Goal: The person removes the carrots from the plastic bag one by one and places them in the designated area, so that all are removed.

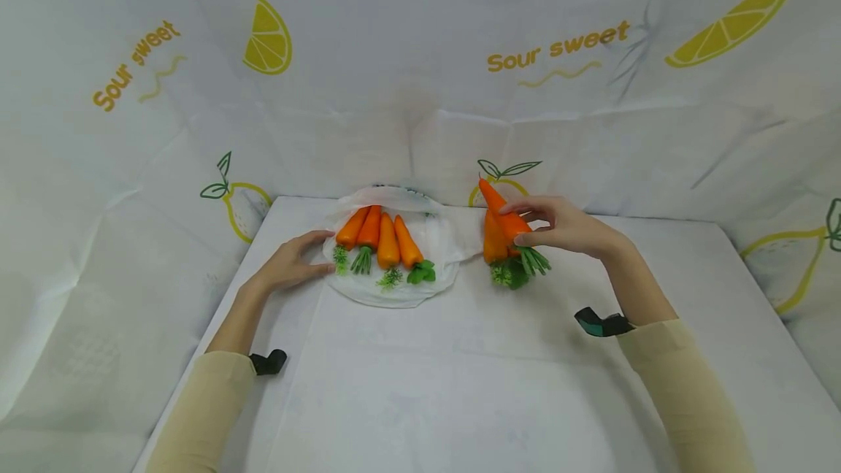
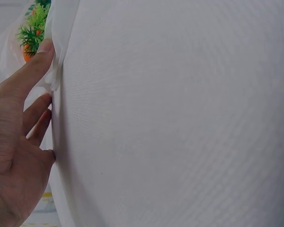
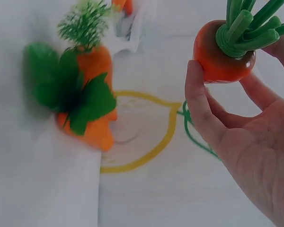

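In the head view my right hand (image 1: pixel 568 225) holds an orange toy carrot (image 1: pixel 502 210) between thumb and fingers, its tip pointing up and left. The right wrist view shows its round top (image 3: pixel 222 52) with thick green stalks. Behind and below it are two more carrots, one with leafy green (image 3: pixel 68 92), one with feathery green (image 3: pixel 85 23). My left hand (image 1: pixel 292 261) is at the left edge of a thin white plastic bag (image 1: pixel 368 296), thumb and fingers spread apart, thumb touching the plastic. Several carrots (image 1: pixel 389 243) lie side by side at the bag's mouth, green tops toward me.
A white cloth covers the table (image 1: pixel 427 400). Behind it rises a white backdrop (image 1: pixel 394 79) printed with lemons and lettering. The bag's right end (image 1: pixel 469 243) reaches close to the loose carrots. Dark bands (image 1: pixel 604 323) sit on both wrists.
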Motion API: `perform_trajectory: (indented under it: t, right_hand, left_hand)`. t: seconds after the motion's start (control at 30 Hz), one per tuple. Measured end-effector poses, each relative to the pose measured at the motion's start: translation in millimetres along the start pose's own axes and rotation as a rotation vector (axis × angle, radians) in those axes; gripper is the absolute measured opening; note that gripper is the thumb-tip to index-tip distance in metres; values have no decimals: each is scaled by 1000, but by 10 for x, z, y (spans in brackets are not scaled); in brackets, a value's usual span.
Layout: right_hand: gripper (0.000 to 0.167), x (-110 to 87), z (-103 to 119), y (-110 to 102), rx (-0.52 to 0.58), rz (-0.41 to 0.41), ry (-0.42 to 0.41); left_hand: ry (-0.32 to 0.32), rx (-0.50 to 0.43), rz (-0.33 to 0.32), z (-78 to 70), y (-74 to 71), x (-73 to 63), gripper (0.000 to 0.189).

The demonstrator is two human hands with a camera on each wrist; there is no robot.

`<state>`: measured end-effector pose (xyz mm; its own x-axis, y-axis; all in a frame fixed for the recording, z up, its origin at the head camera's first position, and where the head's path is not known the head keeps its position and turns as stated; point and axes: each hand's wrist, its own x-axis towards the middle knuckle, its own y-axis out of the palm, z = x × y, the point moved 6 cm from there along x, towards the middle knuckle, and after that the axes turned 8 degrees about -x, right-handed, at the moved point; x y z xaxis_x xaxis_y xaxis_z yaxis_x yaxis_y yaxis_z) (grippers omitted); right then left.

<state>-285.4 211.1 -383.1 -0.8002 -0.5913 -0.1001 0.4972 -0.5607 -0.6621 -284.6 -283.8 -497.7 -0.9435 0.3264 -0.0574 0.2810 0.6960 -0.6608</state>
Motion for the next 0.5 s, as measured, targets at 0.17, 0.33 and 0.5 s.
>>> perform_trajectory:
  t: [0.17, 0.33, 0.5]
  right_hand:
    - [48, -198, -167, -58, -12, -32, 41]
    - [48, -313, -364, -100, -69, -64, 82]
    - [52, -386, -531, -123, -89, -74, 145]
  left_hand:
    - [0, -11, -1, -5, 4, -4, 76]
    - [4, -12, 0, -11, 9, -7, 76]
    - [0, -6, -1, -28, -1, -19, 76]
